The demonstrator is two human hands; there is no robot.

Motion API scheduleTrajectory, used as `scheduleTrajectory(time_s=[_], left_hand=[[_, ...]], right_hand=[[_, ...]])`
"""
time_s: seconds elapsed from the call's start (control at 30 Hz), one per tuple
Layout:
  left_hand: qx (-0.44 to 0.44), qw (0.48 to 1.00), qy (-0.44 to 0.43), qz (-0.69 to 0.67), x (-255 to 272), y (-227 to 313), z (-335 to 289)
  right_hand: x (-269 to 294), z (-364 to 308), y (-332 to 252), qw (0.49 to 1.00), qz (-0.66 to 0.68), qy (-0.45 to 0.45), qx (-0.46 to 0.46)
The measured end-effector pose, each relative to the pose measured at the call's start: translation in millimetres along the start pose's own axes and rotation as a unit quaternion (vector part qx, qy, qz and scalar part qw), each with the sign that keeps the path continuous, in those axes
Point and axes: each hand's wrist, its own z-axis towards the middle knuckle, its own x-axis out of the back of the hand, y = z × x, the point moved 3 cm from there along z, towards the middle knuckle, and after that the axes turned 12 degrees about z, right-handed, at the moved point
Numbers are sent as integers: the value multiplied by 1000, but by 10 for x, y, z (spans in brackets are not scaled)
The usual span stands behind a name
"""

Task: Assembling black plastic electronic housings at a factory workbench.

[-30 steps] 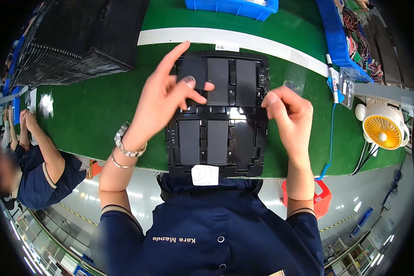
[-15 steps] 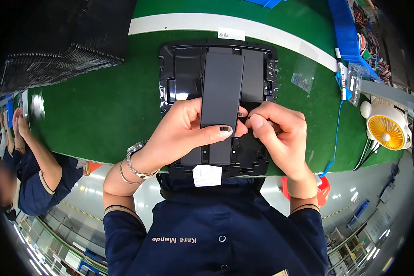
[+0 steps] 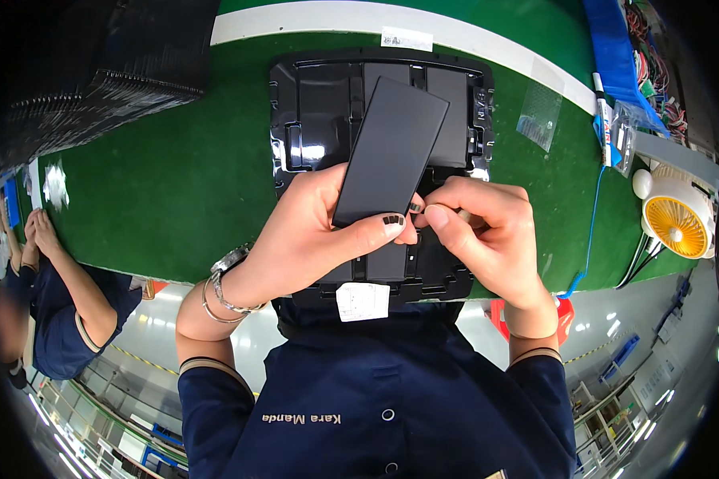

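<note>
My left hand (image 3: 311, 215) is closed around the lower end of a flat black rectangular panel (image 3: 395, 148), its thumb across the front face. The panel looks like a display screen and leans with its top to the right. Beside its lower right edge, my right hand (image 3: 483, 231) pinches with thumb and forefinger; whatever is between those fingertips is too small to make out. Below both hands lies a glossy black moulded tray (image 3: 315, 96), with similar dark panels (image 3: 447, 112) in its slots. A white paper slip (image 3: 363, 302) sits at the tray's near edge.
On the green table (image 3: 160, 207), a stack of black trays (image 3: 112, 96) rises at the left. A clear bubble bag (image 3: 540, 118), a marker (image 3: 601, 100), a yellow-and-white fan (image 3: 676, 223) and a blue bin of wires (image 3: 627, 60) are at the right. Another person's hands (image 3: 40, 231) are at far left.
The held panel has turned, its top tipping to the right. Both hands stay close together, with the right hand still pinching beside the panel's edge.
</note>
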Motion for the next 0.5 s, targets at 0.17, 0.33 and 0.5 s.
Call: scheduleTrajectory(time_s=[0.17, 0.33, 0.5], left_hand=[[-20, 998, -19, 48, 21, -27, 1], [-21, 998, -1, 57, 13, -26, -13], [-34, 996, 7, 79, 15, -50, -11]], right_hand=[[-17, 2, 10, 1000, -5, -1, 8], [-39, 9, -2, 1000, 5, 2, 9], [-41, 13, -8, 1000, 9, 1, 8]])
